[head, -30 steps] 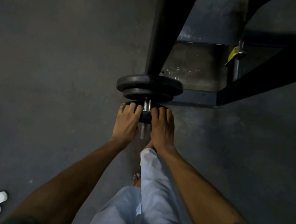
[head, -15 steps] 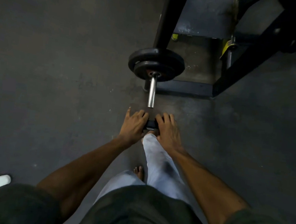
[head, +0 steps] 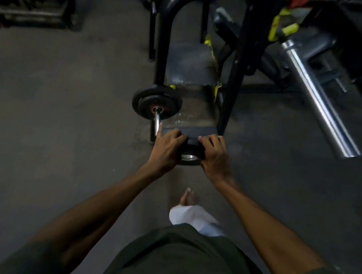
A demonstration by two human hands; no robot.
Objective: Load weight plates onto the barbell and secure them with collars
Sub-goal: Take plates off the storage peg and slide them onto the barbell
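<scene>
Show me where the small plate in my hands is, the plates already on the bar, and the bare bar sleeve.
small plate (head: 190,156): head view, on its shiny centre hub between the hands.
loaded plates (head: 156,103): head view, on the outer plate's black face.
bar sleeve (head: 156,121): head view, on the bare chrome shaft.

Plates (head: 156,104) on bar (head: 156,122), before frame (head: 162,52)

Bare floor (head: 52,136) opens leftward; black frame (head: 230,102) and chrome bar (head: 320,102) crowd the right

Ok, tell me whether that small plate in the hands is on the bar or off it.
Off. Both hands hold the small plate clear of the bar's end.
</scene>
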